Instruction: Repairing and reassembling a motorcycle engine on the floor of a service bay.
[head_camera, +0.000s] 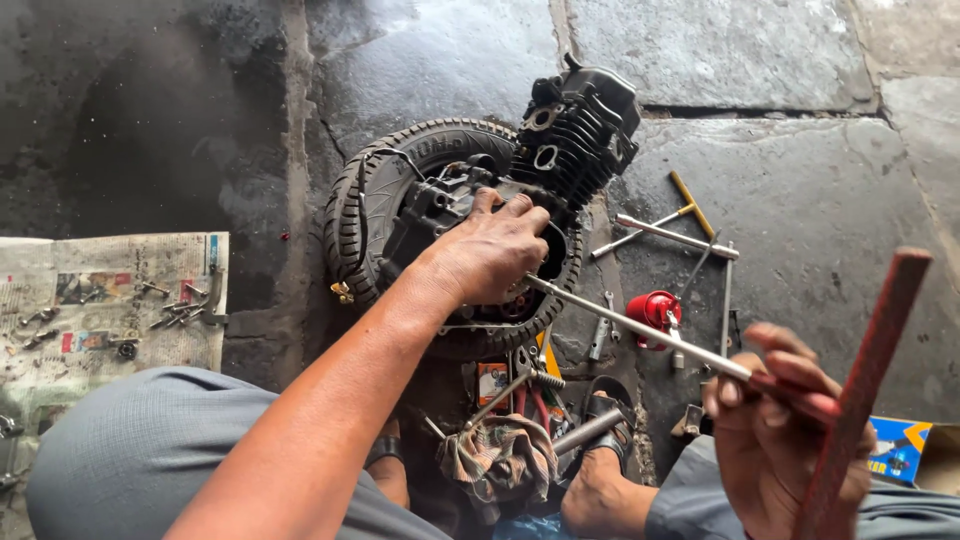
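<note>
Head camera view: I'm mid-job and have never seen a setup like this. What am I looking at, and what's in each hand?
This single picture comes from a camera on the person's head, looking down at their own bare hands; no robot is involved. The left hand rests on a black motorcycle engine, which lies on a tyre on the stone floor. The right hand grips a long metal T-handle wrench whose tip reaches the engine. A red bar stands near the lens. Loose tools and a red can lie to the right; bolts sit on newspaper to the left.
</note>
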